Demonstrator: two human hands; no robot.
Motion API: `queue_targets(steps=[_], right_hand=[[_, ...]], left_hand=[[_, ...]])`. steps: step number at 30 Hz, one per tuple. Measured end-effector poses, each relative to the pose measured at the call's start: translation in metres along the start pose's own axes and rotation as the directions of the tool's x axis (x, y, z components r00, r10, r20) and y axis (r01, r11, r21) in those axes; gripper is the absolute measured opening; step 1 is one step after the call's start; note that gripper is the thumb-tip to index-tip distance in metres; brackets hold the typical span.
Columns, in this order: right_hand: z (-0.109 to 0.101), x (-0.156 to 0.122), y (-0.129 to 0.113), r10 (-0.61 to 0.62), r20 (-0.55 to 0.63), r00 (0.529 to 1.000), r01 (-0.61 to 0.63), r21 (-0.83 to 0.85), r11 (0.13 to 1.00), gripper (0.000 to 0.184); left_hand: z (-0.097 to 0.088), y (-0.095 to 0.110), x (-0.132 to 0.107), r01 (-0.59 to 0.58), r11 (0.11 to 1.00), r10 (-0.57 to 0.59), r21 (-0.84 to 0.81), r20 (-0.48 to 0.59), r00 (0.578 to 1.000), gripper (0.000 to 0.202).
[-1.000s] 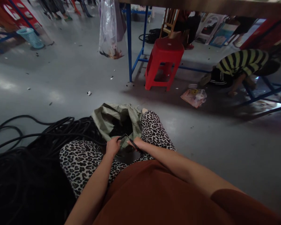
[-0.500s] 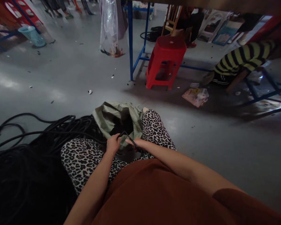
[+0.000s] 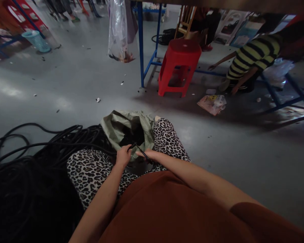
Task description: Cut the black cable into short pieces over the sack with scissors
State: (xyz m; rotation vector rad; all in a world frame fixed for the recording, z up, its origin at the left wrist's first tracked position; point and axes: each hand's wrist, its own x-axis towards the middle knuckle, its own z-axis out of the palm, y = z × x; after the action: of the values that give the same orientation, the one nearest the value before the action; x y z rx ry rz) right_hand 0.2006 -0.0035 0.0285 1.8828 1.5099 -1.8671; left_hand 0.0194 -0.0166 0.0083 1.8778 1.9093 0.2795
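Cord (image 3: 73,144) in left hand (image 3: 123,156) near likely scissors (image 3: 142,151)

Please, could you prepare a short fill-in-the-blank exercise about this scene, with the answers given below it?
The left hand grips a black cord; the tool is in the ____ hand.
The trousers beside the sack have a ____ print.
The stool beside the blue table leg is ____.
The co-worker's top has yellowish and ____ stripes.

Missing words: right; leopard; red; black.

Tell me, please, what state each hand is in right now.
Left hand: closed, holding a black cord.
Right hand: closed, holding a dark scissors-like tool.
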Motion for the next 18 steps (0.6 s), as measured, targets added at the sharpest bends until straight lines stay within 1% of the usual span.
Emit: queue_targets(steps=[5,10,14,18], right_hand=[[-0.004,-0.009,-0.007,0.011,0.013,1.000,-0.011,-0.024,1.000,0.062],[-0.008,-0.014,-0.011,0.039,0.016,0.999,-0.038,-0.062,0.997,0.060],[-0.007,-0.012,-0.011,0.062,0.023,0.998,-0.060,-0.088,0.994,0.061],[-0.004,-0.005,-0.009,0.052,0.014,0.999,-0.051,-0.073,0.996,0.060]], left_hand=[[0.002,0.001,-0.001,-0.043,0.999,0.043,-0.016,-0.004,0.999,0.033],[0.001,0.004,-0.003,-0.081,0.996,0.082,-0.029,0.040,0.996,0.033],[0.000,0.006,-0.003,-0.078,0.996,0.080,-0.046,0.055,0.995,0.033],[0.000,0.006,-0.003,-0.060,0.997,0.062,-0.044,0.054,0.997,0.034]])
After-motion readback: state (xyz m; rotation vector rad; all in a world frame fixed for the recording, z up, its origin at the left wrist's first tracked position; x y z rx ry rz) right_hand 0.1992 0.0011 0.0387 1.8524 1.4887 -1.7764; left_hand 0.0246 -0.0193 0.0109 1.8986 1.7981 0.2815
